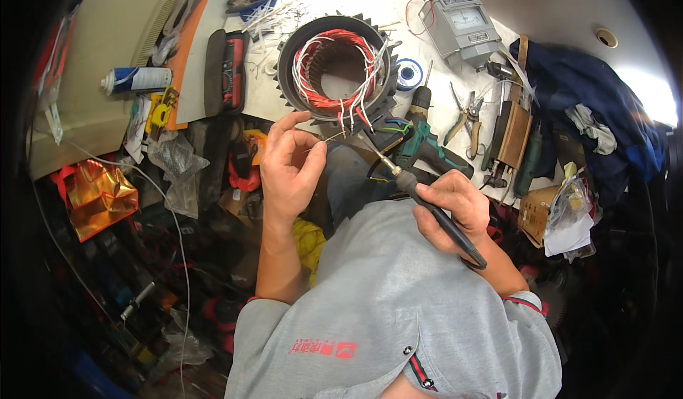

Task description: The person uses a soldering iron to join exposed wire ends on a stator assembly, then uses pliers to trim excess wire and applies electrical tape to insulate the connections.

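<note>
In my right hand (459, 203) is a soldering iron (447, 222), gripped by its black handle. Its metal tip points up and left, close to the white-sleeved lead ends at the front of a motor stator (284, 65). Red windings (306, 79) and white sleeved wires line the stator's dark finned housing. My left hand (292, 164) pinches a thin wire, apparently solder (334, 137), between thumb and forefinger, its end close to those leads. Whether tip and wire touch a lead is too small to tell.
Right of the stator are a blue-rimmed spool (409, 74), a green cordless drill (425, 143), pliers (472, 118) and a grey analogue meter (466, 20). A red tool in a black case (233, 72) and a spray can (142, 79) lie left. Dark blue cloth (605, 93) hangs far right.
</note>
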### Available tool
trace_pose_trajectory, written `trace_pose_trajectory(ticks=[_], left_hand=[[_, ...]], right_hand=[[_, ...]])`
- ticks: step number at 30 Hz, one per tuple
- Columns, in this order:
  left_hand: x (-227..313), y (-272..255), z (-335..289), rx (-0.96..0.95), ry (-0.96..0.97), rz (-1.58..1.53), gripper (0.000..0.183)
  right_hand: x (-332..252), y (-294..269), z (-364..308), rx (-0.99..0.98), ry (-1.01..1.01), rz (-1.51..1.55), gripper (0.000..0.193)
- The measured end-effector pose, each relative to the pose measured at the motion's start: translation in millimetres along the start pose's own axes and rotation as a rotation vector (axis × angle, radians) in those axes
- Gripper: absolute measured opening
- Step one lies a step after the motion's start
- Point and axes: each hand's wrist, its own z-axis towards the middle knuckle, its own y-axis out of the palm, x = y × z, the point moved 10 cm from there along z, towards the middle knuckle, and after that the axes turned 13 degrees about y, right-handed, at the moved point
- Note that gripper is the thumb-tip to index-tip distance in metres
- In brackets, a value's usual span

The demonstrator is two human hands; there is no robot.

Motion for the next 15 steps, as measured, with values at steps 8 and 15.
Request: trace_pose_trajectory(ticks=[8,15], left_hand=[[6.0,3.4,3.6,-0.039,0.047,0.044,0.006],[5.3,3.9,5.3,-0.026,0.028,0.095,0.007]], right_hand=[[0.6,2.7,1.9,0.07,-0.006,-0.009,0.041],[-0.9,1.7,-2.0,0.056,-0.064,-0.058,0.045]])
